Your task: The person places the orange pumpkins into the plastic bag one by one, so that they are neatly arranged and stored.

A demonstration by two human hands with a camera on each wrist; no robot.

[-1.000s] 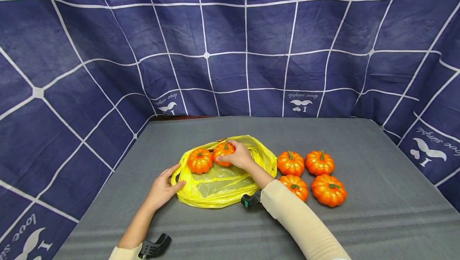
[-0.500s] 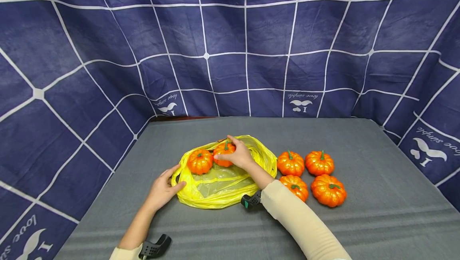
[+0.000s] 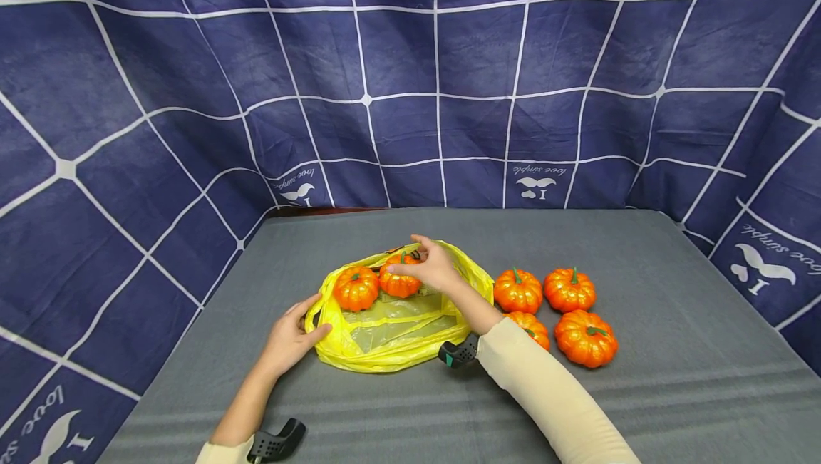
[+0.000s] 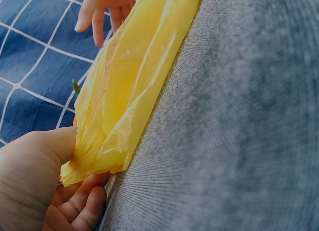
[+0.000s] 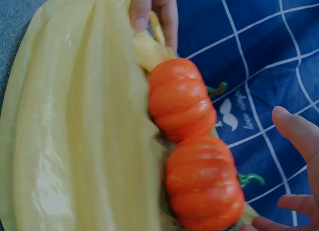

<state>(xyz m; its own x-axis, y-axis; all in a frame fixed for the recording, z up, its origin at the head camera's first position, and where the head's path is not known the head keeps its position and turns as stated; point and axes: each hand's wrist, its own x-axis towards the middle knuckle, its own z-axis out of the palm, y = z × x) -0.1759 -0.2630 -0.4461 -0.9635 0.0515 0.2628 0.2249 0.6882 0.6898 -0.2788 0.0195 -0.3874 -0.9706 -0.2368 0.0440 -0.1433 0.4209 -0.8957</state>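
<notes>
A yellow plastic bag (image 3: 391, 358) lies with its mouth spread wide in the head view. Two small orange pumpkins with green stems sit side by side inside it: a left pumpkin (image 3: 356, 290) and a right pumpkin (image 3: 399, 283). My left hand (image 3: 290, 339) pinches the bag's left edge between thumb and fingers, as the left wrist view also shows. Just over the right pumpkin is my right hand (image 3: 437, 269), its thumb and fingers spread. In the right wrist view, a gap shows between the thumb (image 5: 298, 128) and that pumpkin (image 5: 205, 183).
Several more orange pumpkins (image 3: 586, 339) are grouped right of the bag, one partly behind the right sleeve (image 3: 545, 385). Everything rests on a grey cloth-covered table (image 3: 673, 307). A blue checked curtain (image 3: 474, 122) hangs along its back and sides.
My right hand has loosened from the right pumpkin and shifted slightly to the right, fingers spreading. The pumpkin stays in the bag. My left hand has kept its place on the bag's edge.
</notes>
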